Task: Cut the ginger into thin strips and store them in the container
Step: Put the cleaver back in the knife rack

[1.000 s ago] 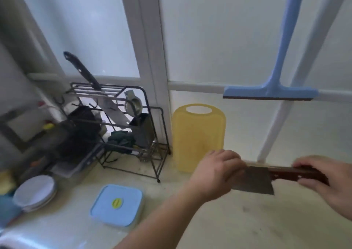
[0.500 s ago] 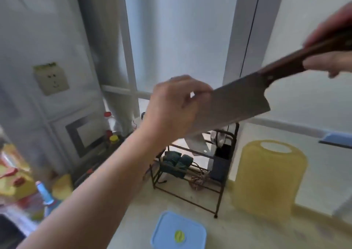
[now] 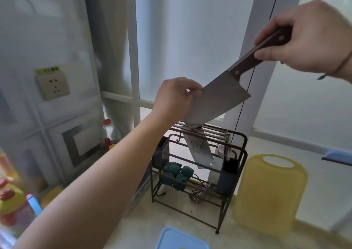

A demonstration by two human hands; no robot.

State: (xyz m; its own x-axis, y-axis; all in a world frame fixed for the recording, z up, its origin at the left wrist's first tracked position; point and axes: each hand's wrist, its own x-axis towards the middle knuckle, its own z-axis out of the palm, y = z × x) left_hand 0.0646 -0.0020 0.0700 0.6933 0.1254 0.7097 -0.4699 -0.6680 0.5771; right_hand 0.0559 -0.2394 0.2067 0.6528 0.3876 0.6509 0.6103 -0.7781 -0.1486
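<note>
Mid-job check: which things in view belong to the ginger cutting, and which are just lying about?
For the job:
cleaver, right hand gripping its handle, left hand pinching the blade
yellow cutting board
blue container lid

Lying about:
knife rack with second cleaver
green cloth
wall socket
bottles

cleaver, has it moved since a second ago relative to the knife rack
Yes. The cleaver was low and right of the rack; now it is raised above it, blade tip just over the top bars.

Yellow label (image 3: 48, 70) above socket (image 3: 54, 86): unreadable.
</note>
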